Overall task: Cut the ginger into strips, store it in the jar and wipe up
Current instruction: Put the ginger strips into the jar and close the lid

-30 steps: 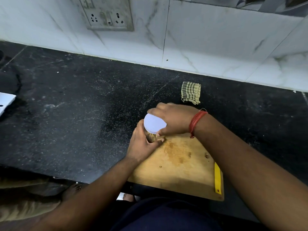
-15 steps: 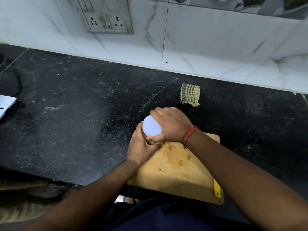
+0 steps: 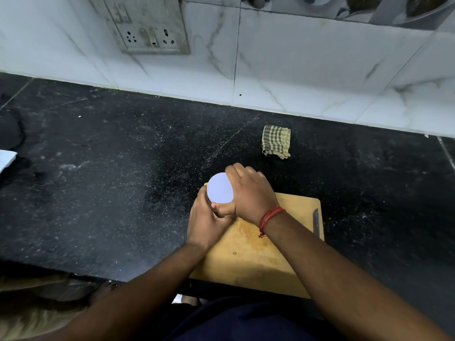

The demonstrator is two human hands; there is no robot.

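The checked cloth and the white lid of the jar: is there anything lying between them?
Only bare black countertop separates the checked cloth from the white lid, apart from the right hand's fingers gripping the lid, in the head view.

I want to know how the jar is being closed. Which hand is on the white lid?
The right hand, the one with the red wrist thread, curls over the white lid. The left hand grips the jar body below it instead.
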